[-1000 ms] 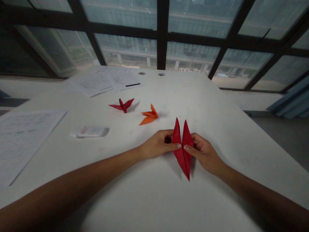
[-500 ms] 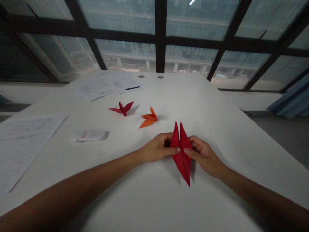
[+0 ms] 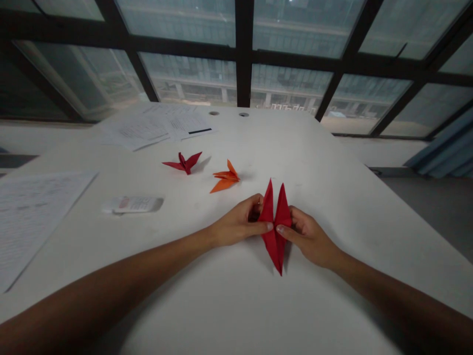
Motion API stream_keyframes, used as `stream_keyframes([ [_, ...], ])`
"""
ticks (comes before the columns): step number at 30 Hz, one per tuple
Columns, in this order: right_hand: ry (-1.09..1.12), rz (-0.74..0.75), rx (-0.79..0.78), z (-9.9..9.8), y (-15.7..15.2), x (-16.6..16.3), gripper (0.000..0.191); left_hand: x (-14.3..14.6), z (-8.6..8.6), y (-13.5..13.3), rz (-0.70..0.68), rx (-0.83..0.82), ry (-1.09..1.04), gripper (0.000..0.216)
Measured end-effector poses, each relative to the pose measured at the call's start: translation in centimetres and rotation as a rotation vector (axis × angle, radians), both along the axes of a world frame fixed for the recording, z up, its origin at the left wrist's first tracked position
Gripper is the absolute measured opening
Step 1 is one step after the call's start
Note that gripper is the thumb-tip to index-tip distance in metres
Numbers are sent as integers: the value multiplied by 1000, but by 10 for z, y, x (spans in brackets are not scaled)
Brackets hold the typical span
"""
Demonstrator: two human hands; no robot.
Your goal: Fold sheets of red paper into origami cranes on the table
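Note:
Between my two hands is a piece of red folded origami paper, diamond-shaped, with two long points parted at the far end and a tip toward me. My left hand pinches its left side, thumb on top near the centre crease. On the right side, my right hand grips it the same way, its thumb close to the other. The fingers beneath the paper are partly hidden. Beyond my hands lie an orange folded paper figure and a dark red paper crane.
A white glue bottle or tube lies left of my hands on the white table. Printed sheets spread over the far left, and another sheet is at the left edge. Dark-framed windows stand behind the table.
The red paper's two far points have spread wider apart, and its near tip has shifted slightly left and away from me. Both hands keep their hold. The whole view has shifted a little.

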State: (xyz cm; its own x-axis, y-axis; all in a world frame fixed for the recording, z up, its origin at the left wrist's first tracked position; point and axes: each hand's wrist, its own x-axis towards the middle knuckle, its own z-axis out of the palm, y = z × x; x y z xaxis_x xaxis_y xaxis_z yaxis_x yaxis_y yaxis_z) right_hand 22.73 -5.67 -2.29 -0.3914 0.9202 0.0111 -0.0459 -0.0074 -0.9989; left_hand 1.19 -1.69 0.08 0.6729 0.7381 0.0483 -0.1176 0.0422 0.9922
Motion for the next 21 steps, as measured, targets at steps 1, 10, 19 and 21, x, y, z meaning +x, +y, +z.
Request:
stream_keyframes([
  [1,5,-11,2,0,1,0,26,0,-1,0,9,-8,-5,39],
  [10,122,-5,-55,1,5,8,44,0,-4,4,84,5,0,37],
  [19,156,41,-92,6,6,11,49,-2,-7,6,84,42,37,34],
  [21,145,39,-94,5,6,12,52,-2,-7,6,81,53,43,34],
])
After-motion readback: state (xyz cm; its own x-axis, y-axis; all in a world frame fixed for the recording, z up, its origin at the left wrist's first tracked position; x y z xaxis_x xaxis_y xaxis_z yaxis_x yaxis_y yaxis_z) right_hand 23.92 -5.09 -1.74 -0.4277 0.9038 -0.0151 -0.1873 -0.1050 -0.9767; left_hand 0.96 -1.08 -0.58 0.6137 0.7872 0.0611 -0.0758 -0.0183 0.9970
